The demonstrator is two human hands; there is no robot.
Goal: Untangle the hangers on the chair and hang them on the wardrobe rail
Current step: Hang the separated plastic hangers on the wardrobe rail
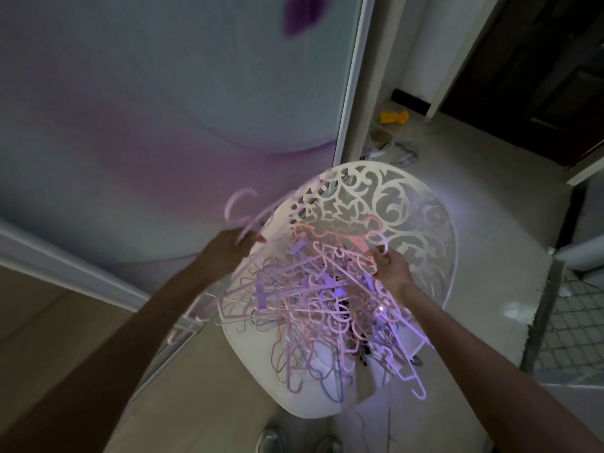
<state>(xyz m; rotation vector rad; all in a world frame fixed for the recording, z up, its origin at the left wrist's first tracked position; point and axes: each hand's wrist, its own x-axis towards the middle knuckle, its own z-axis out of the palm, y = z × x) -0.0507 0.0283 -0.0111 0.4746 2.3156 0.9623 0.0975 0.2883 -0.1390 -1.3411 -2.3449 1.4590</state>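
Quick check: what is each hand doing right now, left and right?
Left hand: grips a pink hanger, blurred, lifted clear of the pile.
Right hand: pinches a hanger hook at the tangled pile.

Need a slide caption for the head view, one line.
Left hand lifts a pink hanger from the tangled hangers on the white chair; right hand grips another.

Both forearms were bare, with no sleeves visible. Below the hands, the toes of two grey shoes point(295, 441) were visible.
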